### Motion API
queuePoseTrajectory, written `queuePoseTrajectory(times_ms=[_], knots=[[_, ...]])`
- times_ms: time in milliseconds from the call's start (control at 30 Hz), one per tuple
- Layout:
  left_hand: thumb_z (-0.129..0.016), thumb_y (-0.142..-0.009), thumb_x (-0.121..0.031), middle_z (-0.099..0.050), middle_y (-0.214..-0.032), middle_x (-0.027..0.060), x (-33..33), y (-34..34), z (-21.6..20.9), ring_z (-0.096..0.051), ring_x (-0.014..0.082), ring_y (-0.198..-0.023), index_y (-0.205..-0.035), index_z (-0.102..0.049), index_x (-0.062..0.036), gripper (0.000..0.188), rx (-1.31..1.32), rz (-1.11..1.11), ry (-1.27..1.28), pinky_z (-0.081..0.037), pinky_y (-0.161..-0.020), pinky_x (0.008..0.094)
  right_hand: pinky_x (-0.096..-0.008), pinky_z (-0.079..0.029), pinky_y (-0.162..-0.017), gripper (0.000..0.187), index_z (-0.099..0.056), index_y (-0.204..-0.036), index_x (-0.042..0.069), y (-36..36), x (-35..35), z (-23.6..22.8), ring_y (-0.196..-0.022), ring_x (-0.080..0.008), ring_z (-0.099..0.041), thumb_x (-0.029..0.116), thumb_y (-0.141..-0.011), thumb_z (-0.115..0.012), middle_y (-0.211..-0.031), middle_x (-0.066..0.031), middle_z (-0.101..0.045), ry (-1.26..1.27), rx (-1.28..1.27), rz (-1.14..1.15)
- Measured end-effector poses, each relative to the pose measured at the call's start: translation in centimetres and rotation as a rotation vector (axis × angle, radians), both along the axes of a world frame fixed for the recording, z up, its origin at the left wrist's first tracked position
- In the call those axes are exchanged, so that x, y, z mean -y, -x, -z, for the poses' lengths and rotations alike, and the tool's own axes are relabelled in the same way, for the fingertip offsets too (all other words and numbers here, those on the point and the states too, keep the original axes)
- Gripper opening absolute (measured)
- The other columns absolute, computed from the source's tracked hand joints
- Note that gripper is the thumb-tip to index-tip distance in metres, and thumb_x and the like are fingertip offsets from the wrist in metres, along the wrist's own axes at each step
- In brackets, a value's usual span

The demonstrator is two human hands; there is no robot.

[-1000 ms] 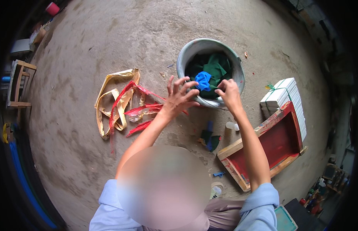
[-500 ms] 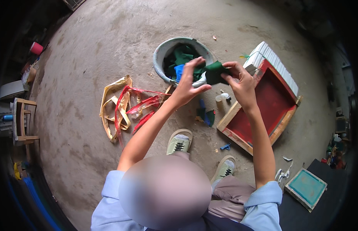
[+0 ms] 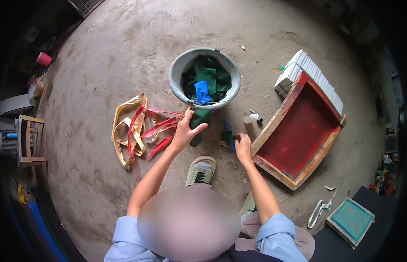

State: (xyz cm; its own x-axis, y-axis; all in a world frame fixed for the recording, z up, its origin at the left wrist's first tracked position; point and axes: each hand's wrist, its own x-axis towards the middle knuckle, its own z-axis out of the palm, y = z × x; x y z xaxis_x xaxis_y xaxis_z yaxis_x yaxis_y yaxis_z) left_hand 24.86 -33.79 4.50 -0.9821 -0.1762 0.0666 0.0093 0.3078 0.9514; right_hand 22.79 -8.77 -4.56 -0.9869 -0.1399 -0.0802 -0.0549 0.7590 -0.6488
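- Nearest the body, a pale green shoe [image 3: 200,172] stands on the floor [image 3: 94,174] below the two hands.
- The right hand [image 3: 244,147] has its fingertips drawn close together at the dark blue scraps [image 3: 232,143] on the floor; whether they are pinching any, I cannot tell.
- The left hand [image 3: 182,134] has hold of a green cloth [image 3: 201,116], its thumb stretched away from the fingers; the cloth shows above and below the thumb, on the side toward the right hand.
- Left of that hand lie red plastic strips [image 3: 164,126] and yellowish strips [image 3: 120,148], tangled together.
- Just beyond the scraps lies a small white bottle [image 3: 254,117].
- Right of the right hand lies a wooden frame [image 3: 278,118] with a red inside.
- Past the left hand stands a grey bucket [image 3: 177,78], holding more green cloth [image 3: 208,69] and a blue cloth [image 3: 202,92].
- Beyond the frame sits a white stack [image 3: 292,71] tied with green string.
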Motion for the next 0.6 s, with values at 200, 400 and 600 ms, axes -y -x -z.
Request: queuePoseTrajectory(times_ms=[200, 400, 600], knots=[[-0.075, -0.084, -0.025, -0.067, -0.086, 0.0099, 0.2, -2.1, 4.3, -0.064, 0.0160, -0.077, -0.105, -0.055, -0.0010, 0.037, 0.168, -0.044, -0.076, -0.050, -0.071, 0.0318, -0.0499, -0.042, -0.094, 0.056, -0.044, -0.128, -0.004, -1.5, 2.9, 1.8, -0.113, -0.0394, -0.047, 0.001, -0.077, -0.068, -0.117, -0.0211, -0.048, -0.231, -0.035, -0.147], [-0.062, -0.095, -0.023, -0.058, -0.074, 0.0070, -1.3, -1.7, 4.8, -0.053, 0.0125, -0.066, -0.100, -0.054, -0.0012, 0.024, 0.093, -0.039, -0.127, -0.045, -0.065, 0.0285, -0.0513, -0.043, -0.093, 0.056, -0.041, -0.128, -0.004, -0.1, 2.9, 0.2, -0.113, -0.0448, -0.046, -0.004, -0.077, -0.064, -0.120, -0.0241, -0.042, -0.324, 0.048, -0.157], [-0.057, -0.098, -0.021, -0.053, -0.074, -0.0012, -2.2, -0.8, -0.2, -0.047, 0.0051, -0.070, -0.097, -0.054, -0.0015, 0.020, 0.020, -0.017, -0.147, -0.043, -0.065, 0.0238, -0.0525, -0.045, -0.091, 0.050, -0.037, -0.115, -0.003, 3.1, 1.2, -4.6, -0.111, -0.0483, -0.053, 0.002, -0.077, -0.069, -0.121, -0.0308, -0.047, -0.233, 0.305, -0.161]])
